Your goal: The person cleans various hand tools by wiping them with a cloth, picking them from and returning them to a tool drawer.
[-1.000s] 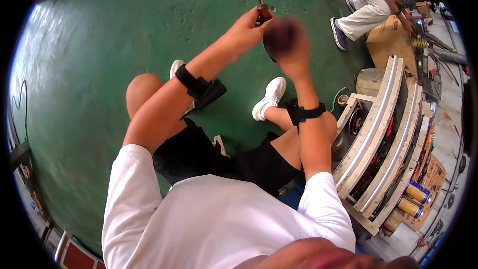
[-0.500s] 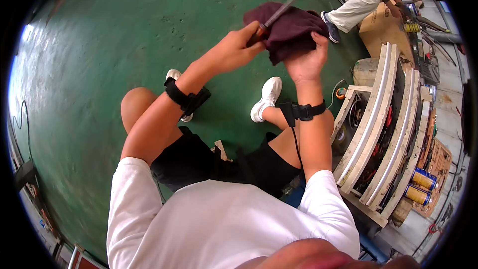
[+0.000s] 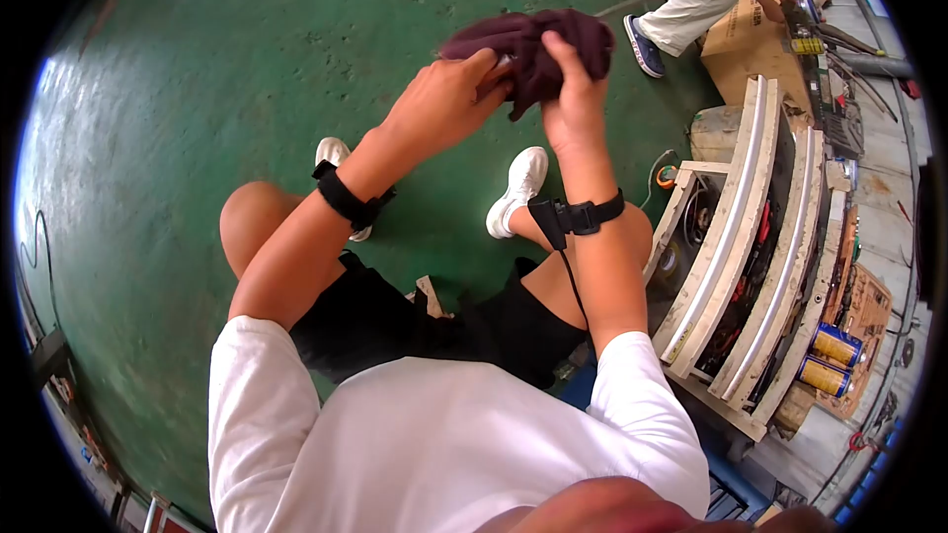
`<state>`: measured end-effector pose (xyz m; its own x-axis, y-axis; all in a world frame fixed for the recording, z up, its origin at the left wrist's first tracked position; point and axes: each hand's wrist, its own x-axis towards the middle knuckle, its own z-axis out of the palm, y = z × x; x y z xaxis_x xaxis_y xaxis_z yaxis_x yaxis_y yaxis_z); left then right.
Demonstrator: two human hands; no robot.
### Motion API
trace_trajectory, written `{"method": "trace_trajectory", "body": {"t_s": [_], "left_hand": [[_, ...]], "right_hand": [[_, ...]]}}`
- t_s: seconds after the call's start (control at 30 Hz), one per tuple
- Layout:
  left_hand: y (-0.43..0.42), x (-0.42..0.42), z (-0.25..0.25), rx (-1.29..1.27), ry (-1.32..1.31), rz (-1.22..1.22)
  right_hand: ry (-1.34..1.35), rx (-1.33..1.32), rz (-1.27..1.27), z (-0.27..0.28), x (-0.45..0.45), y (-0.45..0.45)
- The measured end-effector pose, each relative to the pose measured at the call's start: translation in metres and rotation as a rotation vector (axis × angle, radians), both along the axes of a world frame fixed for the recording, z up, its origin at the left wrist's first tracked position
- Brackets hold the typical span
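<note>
A dark maroon cloth [image 3: 528,39] is bunched up in front of me, above the floor. My right hand [image 3: 573,104] is closed around its right part, thumb on top. At the cloth's left edge, my left hand [image 3: 444,99] is closed with curled fingers, where a small bit of metal shows. A long thin metal tool [image 3: 624,7] sticks out beyond the cloth, toward the upper right. The cloth covers its middle, and its orange-brown handle, seen earlier in my left hand, is now hidden. Whether it is a file or a screwdriver I cannot tell.
To my right stands a cream shelf unit [image 3: 726,247] with tools inside. Beyond it are two blue-and-yellow cans [image 3: 837,345] and a cardboard box [image 3: 755,49]. Another person [image 3: 701,0] in light trousers sits at the upper right. The floor [image 3: 197,128] is green.
The cloth and both hands have shifted left. The tool's blade, lying bare across the cloth before, now runs inside it. My right thumb has closed over the cloth.
</note>
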<state>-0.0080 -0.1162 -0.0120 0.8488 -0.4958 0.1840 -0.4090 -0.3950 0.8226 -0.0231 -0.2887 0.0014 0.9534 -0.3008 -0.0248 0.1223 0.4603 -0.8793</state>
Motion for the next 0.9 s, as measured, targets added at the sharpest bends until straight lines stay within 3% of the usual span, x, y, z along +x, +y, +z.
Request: {"method": "trace_trajectory", "body": {"t_s": [0.07,0.2,0.27,0.43,0.5,0.67,0.77,0.9], "left_hand": [[0.003,0.002,-0.001,0.006,-0.109,-0.034],[0.012,-0.008,0.015,0.069,-0.04,-0.087],[0.01,-0.006,0.017,0.107,-0.022,-0.078],[0.02,-0.003,0.021,0.138,-0.038,-0.036],[0.025,-0.001,0.022,0.055,-0.191,-0.02],[0.036,0.007,0.03,0.124,-0.308,-0.047],[0.038,0.007,0.027,0.195,-0.306,-0.076],[0.029,0.008,0.004,0.178,-0.332,-0.033]], "right_hand": [[0.011,0.068,-0.19,0.011,0.009,-0.019],[-0.027,0.093,-0.293,0.022,0.013,-0.066],[-0.001,0.243,-0.132,0.026,0.009,-0.06],[0.055,0.099,-0.037,0.01,0.007,-0.026],[-0.04,-0.105,-0.147,0.021,0.009,-0.032],[-0.059,0.028,-0.406,0.035,0.012,-0.091],[-0.056,0.035,-0.4,0.022,0.009,-0.118],[0.177,0.119,-0.149,0.011,0.008,-0.072]]}}
